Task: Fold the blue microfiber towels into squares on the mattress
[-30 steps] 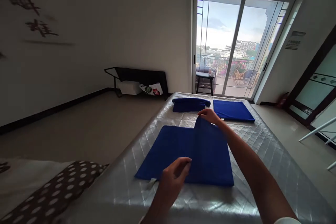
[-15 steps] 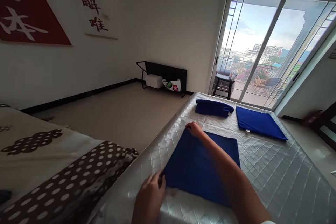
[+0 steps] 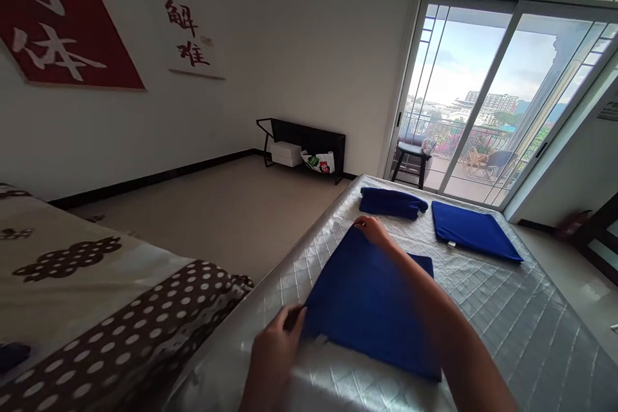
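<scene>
A folded blue cloth [image 3: 357,296] lies on the silver quilted mattress [image 3: 502,322] in front of me. My left hand [image 3: 280,338] pinches its near left corner between thumb and fingers. At the far left corner, my right hand [image 3: 374,230] grips the edge, and that left side is lifted a little off the mattress. My right forearm crosses over the cloth and hides part of its right side. Beyond it lie a rolled blue cloth [image 3: 393,202] and a flat folded blue cloth [image 3: 476,230] with a small white tag.
To the left is a bed with a brown-and-white dotted cover [image 3: 120,315]. A low black rack [image 3: 309,135] holding a white box [image 3: 286,154] and a printed bag stands by the far wall. Sliding glass doors [image 3: 458,96] open onto a balcony with a stool [image 3: 411,151].
Both hands have raised the left edge of the blue cloth slightly. My right hand has shifted a little to the right with its corner. The camera view has tilted up slightly.
</scene>
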Action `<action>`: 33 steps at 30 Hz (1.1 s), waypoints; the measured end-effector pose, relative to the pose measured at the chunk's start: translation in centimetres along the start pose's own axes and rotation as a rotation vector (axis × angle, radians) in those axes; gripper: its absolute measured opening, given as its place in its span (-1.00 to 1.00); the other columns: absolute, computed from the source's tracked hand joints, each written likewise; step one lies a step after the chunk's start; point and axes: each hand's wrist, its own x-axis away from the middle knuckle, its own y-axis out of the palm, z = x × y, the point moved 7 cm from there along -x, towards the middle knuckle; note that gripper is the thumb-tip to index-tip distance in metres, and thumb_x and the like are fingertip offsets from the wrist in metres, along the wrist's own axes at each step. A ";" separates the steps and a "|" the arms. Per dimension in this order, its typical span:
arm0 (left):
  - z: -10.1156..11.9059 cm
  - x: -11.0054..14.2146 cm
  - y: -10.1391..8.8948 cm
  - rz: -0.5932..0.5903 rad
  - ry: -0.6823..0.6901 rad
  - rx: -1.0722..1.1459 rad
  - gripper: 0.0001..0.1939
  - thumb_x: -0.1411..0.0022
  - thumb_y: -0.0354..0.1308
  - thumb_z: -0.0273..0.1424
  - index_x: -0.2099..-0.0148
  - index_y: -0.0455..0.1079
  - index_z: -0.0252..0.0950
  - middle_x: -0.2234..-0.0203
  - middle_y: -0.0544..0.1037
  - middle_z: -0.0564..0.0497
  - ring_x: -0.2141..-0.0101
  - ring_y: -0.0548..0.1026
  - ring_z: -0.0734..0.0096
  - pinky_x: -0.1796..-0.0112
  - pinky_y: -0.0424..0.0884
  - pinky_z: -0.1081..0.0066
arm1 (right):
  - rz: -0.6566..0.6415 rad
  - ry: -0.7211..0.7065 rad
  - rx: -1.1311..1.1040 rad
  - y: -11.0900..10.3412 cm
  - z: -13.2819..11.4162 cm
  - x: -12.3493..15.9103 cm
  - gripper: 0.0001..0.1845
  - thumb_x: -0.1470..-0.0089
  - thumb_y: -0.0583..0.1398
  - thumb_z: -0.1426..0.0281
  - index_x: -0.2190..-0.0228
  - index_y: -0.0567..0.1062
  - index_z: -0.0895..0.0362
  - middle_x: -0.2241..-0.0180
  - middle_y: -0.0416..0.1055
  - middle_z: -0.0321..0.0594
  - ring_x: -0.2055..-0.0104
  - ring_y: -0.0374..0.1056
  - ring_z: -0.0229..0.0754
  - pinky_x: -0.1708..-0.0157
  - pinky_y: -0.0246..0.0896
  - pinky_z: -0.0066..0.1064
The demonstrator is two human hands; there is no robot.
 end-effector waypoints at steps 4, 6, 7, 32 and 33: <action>4.0 -0.5 -2.3 0.120 0.143 0.021 -0.48 -0.24 -0.01 0.10 0.19 0.58 -0.16 0.31 0.71 -0.05 0.31 0.66 0.12 0.31 0.57 0.27 | 0.106 -0.062 -0.057 -7.2 -0.5 1.7 -0.81 -0.24 0.19 0.34 0.22 0.62 0.06 0.23 0.61 -0.22 0.19 0.51 -0.13 0.12 0.37 -0.34; 7.1 -0.6 -3.8 0.170 0.274 0.016 -0.44 -0.26 -0.03 0.13 0.19 0.58 -0.18 0.30 0.70 -0.08 0.30 0.65 0.14 0.27 0.57 0.27 | 0.184 -0.080 -0.112 -11.3 -0.5 3.2 -0.80 -0.21 0.21 0.26 0.26 0.62 0.06 0.30 0.61 -0.23 0.25 0.51 -0.14 0.17 0.38 -0.33; 8.8 -0.5 -4.6 0.190 0.333 0.015 -0.42 -0.27 -0.04 0.15 0.20 0.58 -0.19 0.31 0.69 -0.09 0.30 0.65 0.15 0.25 0.56 0.27 | 0.222 -0.079 -0.144 -13.2 -0.5 4.1 -0.78 -0.19 0.23 0.22 0.27 0.61 0.07 0.35 0.60 -0.25 0.29 0.51 -0.15 0.21 0.39 -0.33; 35.9 9.4 -2.3 -0.370 0.836 0.535 -0.83 -0.27 0.21 -0.28 0.20 0.61 -0.18 0.36 0.66 0.04 0.35 0.58 0.44 0.30 0.51 0.48 | 0.919 0.224 -0.161 -36.0 1.1 22.0 -0.71 -0.07 0.27 0.21 0.21 0.56 0.11 0.22 0.61 -0.18 0.27 0.54 -0.11 0.12 0.45 -0.19; 34.6 8.9 -1.6 -0.391 0.786 0.512 -0.83 -0.26 0.21 -0.27 0.22 0.62 -0.18 0.37 0.66 0.04 0.36 0.58 0.43 0.30 0.50 0.48 | 0.827 0.245 -0.123 -34.0 1.5 20.3 -0.74 -0.10 0.25 0.24 0.19 0.56 0.10 0.20 0.61 -0.18 0.24 0.54 -0.12 0.09 0.44 -0.21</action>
